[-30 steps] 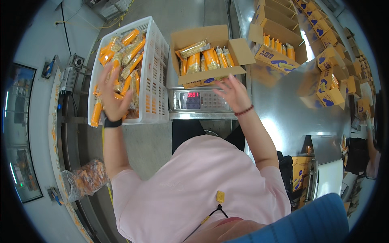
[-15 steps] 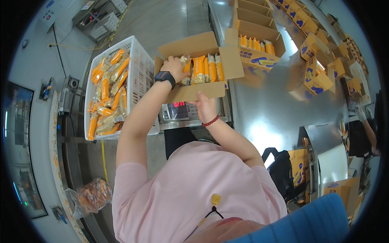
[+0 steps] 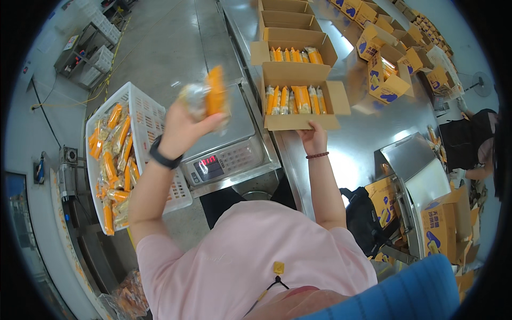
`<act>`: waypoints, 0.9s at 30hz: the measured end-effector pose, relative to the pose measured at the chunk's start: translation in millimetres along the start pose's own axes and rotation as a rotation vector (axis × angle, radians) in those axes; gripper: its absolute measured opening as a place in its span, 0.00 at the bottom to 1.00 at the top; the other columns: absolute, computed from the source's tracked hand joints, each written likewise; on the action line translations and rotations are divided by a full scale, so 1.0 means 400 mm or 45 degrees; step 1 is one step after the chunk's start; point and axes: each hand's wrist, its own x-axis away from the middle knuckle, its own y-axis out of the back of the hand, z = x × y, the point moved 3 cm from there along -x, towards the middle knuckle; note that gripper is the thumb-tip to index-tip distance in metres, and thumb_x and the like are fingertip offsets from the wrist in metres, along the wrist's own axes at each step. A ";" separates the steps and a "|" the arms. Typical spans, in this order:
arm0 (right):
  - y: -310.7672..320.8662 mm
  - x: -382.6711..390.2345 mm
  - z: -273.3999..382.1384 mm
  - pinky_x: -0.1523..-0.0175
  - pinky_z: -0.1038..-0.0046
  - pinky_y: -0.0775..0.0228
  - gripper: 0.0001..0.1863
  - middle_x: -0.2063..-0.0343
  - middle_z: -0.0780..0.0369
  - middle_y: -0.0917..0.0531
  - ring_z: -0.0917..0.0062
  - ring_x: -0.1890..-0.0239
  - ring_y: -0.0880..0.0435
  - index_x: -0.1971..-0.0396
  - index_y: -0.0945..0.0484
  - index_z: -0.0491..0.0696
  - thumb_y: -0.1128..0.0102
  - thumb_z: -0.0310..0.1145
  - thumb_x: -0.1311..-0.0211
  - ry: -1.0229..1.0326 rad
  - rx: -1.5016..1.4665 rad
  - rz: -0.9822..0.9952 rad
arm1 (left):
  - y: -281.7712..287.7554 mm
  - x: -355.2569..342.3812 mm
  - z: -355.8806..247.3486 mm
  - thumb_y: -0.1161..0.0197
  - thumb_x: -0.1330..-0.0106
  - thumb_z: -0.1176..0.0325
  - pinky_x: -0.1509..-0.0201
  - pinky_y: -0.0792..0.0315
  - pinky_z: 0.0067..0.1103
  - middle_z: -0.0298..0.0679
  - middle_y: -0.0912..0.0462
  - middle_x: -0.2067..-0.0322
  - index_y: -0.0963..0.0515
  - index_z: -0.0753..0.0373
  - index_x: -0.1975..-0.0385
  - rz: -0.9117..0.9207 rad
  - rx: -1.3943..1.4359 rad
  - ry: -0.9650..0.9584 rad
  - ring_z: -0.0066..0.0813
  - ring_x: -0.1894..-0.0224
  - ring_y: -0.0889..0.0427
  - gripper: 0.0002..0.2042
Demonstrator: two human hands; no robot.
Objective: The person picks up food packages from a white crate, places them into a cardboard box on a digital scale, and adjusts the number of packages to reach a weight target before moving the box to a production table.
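My left hand [image 3: 181,133], with a dark watch at the wrist, is closed around an orange-and-clear packet [image 3: 215,92] above the scale [image 3: 234,157]. Motion blurs the packet, and I cannot tell whether it is one or more. My right hand [image 3: 313,140] grips the front flap of an open cardboard box [image 3: 280,124] on the steel table, its thumb on the flap and its fingers hidden beneath. Inside that box, several orange-and-clear packets [image 3: 301,100] stand in a row. Left of the scale, a white plastic crate [image 3: 144,109] holds many more packets.
Behind the box stands another open box [image 3: 296,37] with packets, then further boxes. More cartons [image 3: 386,80] line the far right of the steel table [image 3: 341,112]. A black bag [image 3: 365,224] is near my right arm. A co-worker [image 3: 472,141] is at the right edge.
The box has shifted from the scale rightward onto the steel table, my right hand still on its flap. My left hand has come out of the box and now holds a packet over the scale.
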 end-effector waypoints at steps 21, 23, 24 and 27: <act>0.146 -0.291 -0.011 0.34 0.57 0.56 0.46 0.36 0.50 0.47 0.52 0.35 0.50 0.36 0.47 0.50 0.41 0.58 0.52 0.063 2.972 0.482 | 0.192 0.114 0.188 0.32 0.54 0.59 0.68 0.30 0.32 0.41 0.23 0.72 0.29 0.59 0.65 -0.374 -1.100 0.024 0.42 0.68 0.23 0.19; 0.215 -0.243 0.078 0.35 0.67 0.50 0.37 0.37 0.52 0.42 0.65 0.35 0.43 0.38 0.43 0.47 0.40 0.43 0.45 -0.505 1.945 0.630 | 0.193 0.142 0.194 0.32 0.54 0.58 0.68 0.30 0.33 0.40 0.23 0.73 0.29 0.58 0.65 -0.373 -1.084 0.048 0.42 0.68 0.23 0.19; 0.223 -0.205 0.156 0.37 0.73 0.46 0.31 0.42 0.53 0.33 0.71 0.39 0.35 0.40 0.40 0.42 0.41 0.34 0.43 -0.268 2.000 0.441 | 0.197 0.157 0.197 0.32 0.54 0.58 0.68 0.30 0.33 0.40 0.23 0.73 0.29 0.58 0.65 -0.380 -1.081 0.039 0.42 0.68 0.23 0.19; 0.090 0.008 0.487 0.39 0.68 0.42 0.28 0.46 0.54 0.28 0.63 0.43 0.31 0.45 0.33 0.47 0.39 0.31 0.47 1.027 2.935 0.036 | 0.195 0.190 0.183 0.32 0.54 0.58 0.68 0.30 0.33 0.40 0.23 0.73 0.29 0.58 0.65 -0.412 -1.089 0.030 0.41 0.68 0.23 0.19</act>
